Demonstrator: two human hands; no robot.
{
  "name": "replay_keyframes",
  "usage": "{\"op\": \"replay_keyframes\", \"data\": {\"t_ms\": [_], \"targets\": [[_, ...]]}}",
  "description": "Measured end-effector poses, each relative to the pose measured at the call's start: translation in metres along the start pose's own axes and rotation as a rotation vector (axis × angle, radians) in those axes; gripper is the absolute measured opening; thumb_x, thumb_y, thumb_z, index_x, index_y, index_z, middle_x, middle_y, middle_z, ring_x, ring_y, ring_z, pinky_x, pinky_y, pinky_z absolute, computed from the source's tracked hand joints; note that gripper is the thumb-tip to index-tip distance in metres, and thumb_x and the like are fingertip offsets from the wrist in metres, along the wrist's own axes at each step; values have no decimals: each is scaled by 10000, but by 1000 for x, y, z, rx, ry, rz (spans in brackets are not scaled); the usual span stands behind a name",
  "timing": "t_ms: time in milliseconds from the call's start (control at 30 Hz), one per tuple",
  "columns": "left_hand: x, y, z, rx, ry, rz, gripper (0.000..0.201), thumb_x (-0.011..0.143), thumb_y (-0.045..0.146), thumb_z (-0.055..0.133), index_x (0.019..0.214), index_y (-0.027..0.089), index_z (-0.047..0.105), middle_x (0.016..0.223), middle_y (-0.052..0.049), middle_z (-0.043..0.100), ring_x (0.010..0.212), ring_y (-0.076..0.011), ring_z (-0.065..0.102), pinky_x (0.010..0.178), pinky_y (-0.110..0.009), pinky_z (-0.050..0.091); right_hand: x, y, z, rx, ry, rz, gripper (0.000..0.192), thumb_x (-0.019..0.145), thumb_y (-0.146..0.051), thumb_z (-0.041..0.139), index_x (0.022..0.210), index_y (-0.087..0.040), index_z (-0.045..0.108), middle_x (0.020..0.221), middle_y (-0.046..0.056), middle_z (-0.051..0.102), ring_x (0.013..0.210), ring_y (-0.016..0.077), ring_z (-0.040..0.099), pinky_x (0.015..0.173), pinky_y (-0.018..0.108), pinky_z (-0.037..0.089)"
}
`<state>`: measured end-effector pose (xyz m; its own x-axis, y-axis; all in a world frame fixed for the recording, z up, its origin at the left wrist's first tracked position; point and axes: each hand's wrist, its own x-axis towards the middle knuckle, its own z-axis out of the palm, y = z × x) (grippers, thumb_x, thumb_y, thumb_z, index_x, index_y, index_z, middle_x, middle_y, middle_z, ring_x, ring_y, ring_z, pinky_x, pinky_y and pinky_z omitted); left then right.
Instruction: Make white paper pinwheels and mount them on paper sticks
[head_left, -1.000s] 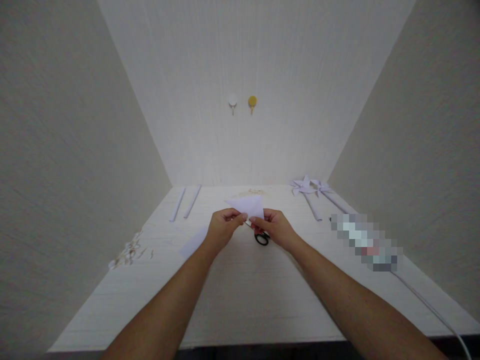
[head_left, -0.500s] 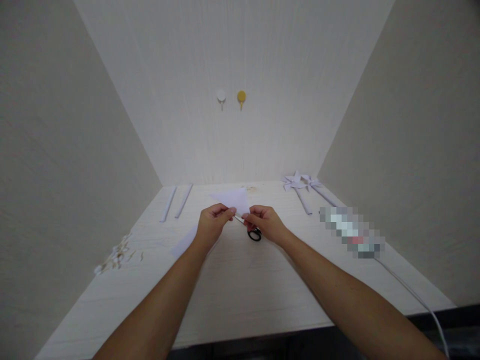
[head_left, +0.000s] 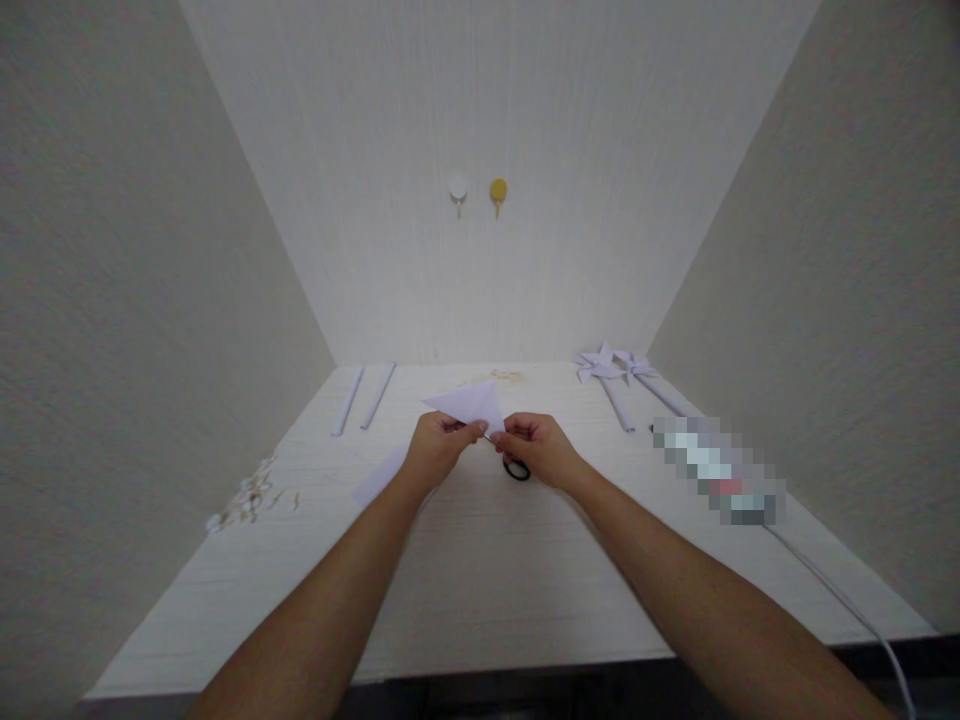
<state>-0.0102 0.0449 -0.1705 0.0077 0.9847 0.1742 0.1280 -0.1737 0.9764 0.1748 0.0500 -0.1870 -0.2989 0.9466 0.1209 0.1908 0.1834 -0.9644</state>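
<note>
Pale paper (head_left: 474, 402), sharp-cornered and roughly triangular

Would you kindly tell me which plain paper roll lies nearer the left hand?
The right roll of the two; the left roll lies farther from the left hand.

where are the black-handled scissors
In the head view, the black-handled scissors show below and right of centre, partly hidden by the right hand.

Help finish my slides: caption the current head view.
Left hand and right hand hold pointed white paper near scissors, two paper pinwheels lying beyond.
</note>
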Motion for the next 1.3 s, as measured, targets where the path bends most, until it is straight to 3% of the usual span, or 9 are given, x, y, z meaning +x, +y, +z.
{"op": "replay_keyframes", "data": {"t_ms": [133, 267, 467, 700, 900, 1033, 1167, 1300], "targets": [[2, 0, -2, -11, 37, -20, 262, 629, 406, 812, 503, 194, 724, 533, -49, 696, 542, -190, 613, 563, -303, 449, 2, 1, -4, -157, 74, 8, 239, 781, -441, 681, 797, -203, 667, 708, 24, 691, 603, 154, 594, 558, 262, 444], [2, 1, -3, -22, 74, -38, 221, 625, 372, 814, 513, 196, 742, 570, -66, 734, 578, -206, 652, 595, -311, 489, 1, -3, -16, -412, 122, 39, 159, 762, -327, 714, 683, -207, 647, 644, 11, 652, 609, 152, 549, 559, 264, 369], [3, 0, -5, -45, 125, -47, 204, 625, 345, 816, 510, 203, 726, 583, -65, 744, 587, -217, 674, 599, -317, 510, -1, -7, -29, -721, 53, 172, 173, 635, -259, 845, 606, -222, 678, 617, 33, 676, 594, 170, 556, 550, 288, 305], [5, -3, -7, -88, 165, -4, 228, 631, 368, 823, 514, 202, 720, 585, -63, 741, 594, -210, 675, 628, -320, 513, -3, -12, -30, -825, 15, 217, 128, 646, -245, 845, 604, -235, 725, 658, 68, 699, 660, 228, 623, 574, 313, 321], [3, 3, -9, -176, 176, 27, 217, 643, 366, 841, 599, 173, 753, 618, -70, 748, 624, -209, 696, 678, -330, 541, 0, -9, -33, -712, 21, 227, 139, 696, -265, 802, 606, -213, 711, 649, 63, 699, 608, 185, 585, 528, 285, 300], [1, 18, -9, -259, 179, 59, 263, 627, 396, 862, 619, 158, 751, 619, -73, 745, 605, -203, 687, 661, -334, 549, 1, -8, -38, -501, -70, 267, 252, 773, -275, 739, 549, -188, 665, 475, 13, 597, 453, 125, 500, 462, 251, 310], [8, 51, -11, -341, 178, 128, 285, 623, 405, 877, 674, 151, 758, 632, -60, 740, 596, -182, 667, 663, -331, 551, 3, -21, -46, -237, -109, 281, 301, 746, -366, 781, 565, -174, 637, 457, -16, 575, 386, 94, 457, 422, 224, 372], [15, 104, -19, -401, 159, 237, 243, 587, 337, 901, 683, 165, 759, 670, -35, 738, 637, -158, 657, 676, -301, 546, 11, -66, -59, 17, 4, 155, 404, 601, -467, 892, 747, -195, 632, 635, -22, 640, 479, 92, 498, 513, 265, 530]]}}
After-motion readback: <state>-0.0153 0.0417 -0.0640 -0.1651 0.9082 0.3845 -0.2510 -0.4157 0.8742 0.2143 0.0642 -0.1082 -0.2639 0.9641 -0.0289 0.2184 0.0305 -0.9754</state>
